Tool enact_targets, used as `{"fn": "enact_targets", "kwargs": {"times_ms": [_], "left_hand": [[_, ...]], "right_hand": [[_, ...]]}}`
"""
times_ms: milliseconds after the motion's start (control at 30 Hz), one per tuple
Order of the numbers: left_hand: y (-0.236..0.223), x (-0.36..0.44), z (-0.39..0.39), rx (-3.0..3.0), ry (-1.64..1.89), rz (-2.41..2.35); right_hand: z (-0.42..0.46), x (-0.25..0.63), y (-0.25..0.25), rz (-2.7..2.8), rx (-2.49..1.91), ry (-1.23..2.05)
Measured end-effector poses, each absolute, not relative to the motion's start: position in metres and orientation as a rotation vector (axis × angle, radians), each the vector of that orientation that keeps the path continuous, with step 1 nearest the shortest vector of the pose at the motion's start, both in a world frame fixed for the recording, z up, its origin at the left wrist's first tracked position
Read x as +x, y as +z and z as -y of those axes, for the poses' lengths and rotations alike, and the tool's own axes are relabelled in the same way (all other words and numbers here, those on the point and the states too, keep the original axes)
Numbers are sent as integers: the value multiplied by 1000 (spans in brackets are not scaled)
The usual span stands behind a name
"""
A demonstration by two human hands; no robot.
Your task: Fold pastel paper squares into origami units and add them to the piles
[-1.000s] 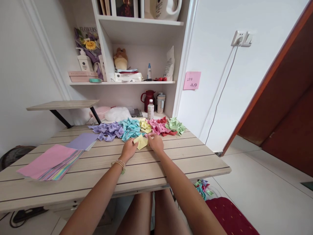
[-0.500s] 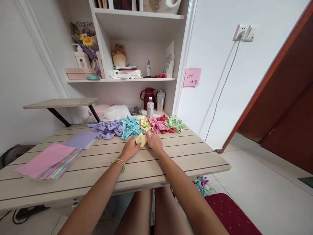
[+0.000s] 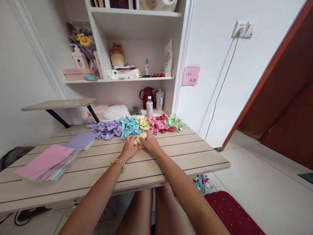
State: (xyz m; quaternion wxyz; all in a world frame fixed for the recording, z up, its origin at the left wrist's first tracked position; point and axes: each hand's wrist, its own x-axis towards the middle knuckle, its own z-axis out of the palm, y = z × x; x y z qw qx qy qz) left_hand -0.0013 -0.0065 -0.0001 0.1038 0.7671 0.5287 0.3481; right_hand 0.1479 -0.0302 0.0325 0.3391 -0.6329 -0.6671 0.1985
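Observation:
Between both hands is a partly folded yellow sheet of origami paper [image 3: 140, 139], held just above the table [image 3: 171, 160]. My left hand [image 3: 130, 147] grips its left side, and my right hand [image 3: 150, 142] pinches its upper right part. The fingertips partly cover the paper, so its exact fold is hard to make out. Right behind the hands lie folded paper pieces in colour groups: purple [image 3: 107, 129], light blue [image 3: 130, 126], yellow [image 3: 143, 122], pink [image 3: 156, 124] and green [image 3: 174, 122].
At the left lie a fanned stack of coloured paper [image 3: 49, 160] and some purple sheets [image 3: 80, 140]. A small raised stand [image 3: 58, 103] is behind them. A bottle [image 3: 149, 107], a red jug [image 3: 146, 94] and a cup [image 3: 159, 99] stand at the back. More folded pieces [image 3: 202, 183] are below the table's right edge.
The yellow paper has been turned and is pressed smaller between the fingers. My right hand has shifted slightly left over it. The camera view has moved a little.

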Motion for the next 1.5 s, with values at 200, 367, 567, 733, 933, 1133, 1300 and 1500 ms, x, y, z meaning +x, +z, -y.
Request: {"fn": "enact_targets", "kwargs": {"times_ms": [200,367,567,733,933,1133,1300,1500], "left_hand": [[1,-1,8,2294,970,-1606],[2,-1,9,2357,923,-1568],[1,-1,8,2352,913,-1569],[1,-1,7,2367,888,-1563],[2,-1,8,2403,864,-1532],[2,-2,9,2433,870,-1505],[1,-2,8,2423,888,-1465],[0,-3,7,2424,915,-1424]], "right_hand": [[32,147,30,1808,-1714,461],[31,148,31,1805,-1723,457],[31,147,33,1845,-1721,460],[31,147,33,1843,-1716,458],[32,147,33,1859,-1675,454],[32,146,35,1841,-1633,442],[32,146,34,1843,-1561,450],[31,146,32,1857,-1533,452]]}}
